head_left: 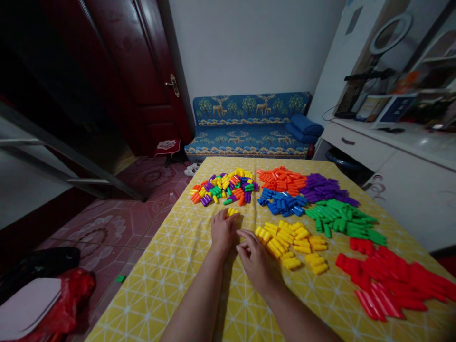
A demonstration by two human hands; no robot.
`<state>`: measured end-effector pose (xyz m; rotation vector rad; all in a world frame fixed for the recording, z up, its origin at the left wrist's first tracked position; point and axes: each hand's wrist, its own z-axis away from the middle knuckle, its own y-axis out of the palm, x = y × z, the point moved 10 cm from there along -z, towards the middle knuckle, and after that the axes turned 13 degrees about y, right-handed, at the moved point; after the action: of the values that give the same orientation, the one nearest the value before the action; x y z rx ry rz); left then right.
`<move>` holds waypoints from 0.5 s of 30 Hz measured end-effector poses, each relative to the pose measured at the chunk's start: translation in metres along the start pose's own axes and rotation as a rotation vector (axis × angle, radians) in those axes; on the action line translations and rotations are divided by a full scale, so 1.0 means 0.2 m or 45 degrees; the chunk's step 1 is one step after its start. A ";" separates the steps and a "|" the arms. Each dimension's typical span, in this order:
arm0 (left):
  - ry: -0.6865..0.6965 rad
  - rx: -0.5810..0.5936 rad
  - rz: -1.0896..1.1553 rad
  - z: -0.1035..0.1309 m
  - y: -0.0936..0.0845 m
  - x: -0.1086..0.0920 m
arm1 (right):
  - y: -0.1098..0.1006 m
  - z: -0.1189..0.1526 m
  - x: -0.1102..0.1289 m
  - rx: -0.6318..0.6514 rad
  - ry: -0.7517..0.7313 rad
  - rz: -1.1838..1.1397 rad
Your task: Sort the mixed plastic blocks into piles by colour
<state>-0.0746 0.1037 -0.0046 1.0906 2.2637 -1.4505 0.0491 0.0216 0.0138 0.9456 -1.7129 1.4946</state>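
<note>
My left hand [223, 232] is over the near side of the mixed pile, its thumb and fingers closed on a yellow plastic building piece [232, 211]. Part of that piece is hidden behind the fingers. Close by on the right, my right hand [254, 259] has its index finger stretched out and its thumb apart, with nothing visible in it. Just beyond lies the pile of yellow pieces [285, 235]. The mixed pile [228, 185] holds yellow, purple, orange and green pieces.
Sorted piles of orange [281, 179], blue [283, 203], purple [326, 189], green [340, 216] and red pieces [395, 278] spread along the right of the yellow tablecloth [171, 266]. One green piece [121, 278] is on the floor. A blue sofa [245, 130] stands behind the table.
</note>
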 end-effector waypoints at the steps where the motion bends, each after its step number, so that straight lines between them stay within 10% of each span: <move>1: 0.006 -0.013 0.007 0.00 0.00 0.00 | -0.01 0.00 -0.01 -0.014 0.005 -0.010; 15: 0.071 -0.040 0.156 0.01 -0.02 -0.05 | -0.03 0.00 -0.12 -0.077 0.150 0.072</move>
<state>-0.0716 0.0961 0.0018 1.2512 2.2062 -1.3484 0.0657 0.0240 -0.0038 0.7689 -1.7020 1.4957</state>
